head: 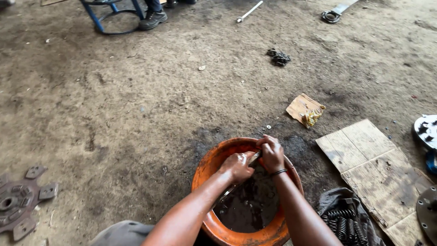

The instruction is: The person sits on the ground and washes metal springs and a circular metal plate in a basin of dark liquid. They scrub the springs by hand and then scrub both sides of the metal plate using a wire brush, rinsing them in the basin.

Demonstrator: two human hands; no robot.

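Dirt workshop floor [136,114], oily. Your left hand [236,166] and right hand [272,154] are both clamped on a small metal part [254,158] over the far rim of the orange basin [205,168]. Dark liquid [250,205] below; a slick grip could drop it in.

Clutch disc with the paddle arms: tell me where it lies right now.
In the head view the clutch disc lies flat on the dirt floor at the far left edge, well left of the orange basin where both hands work.
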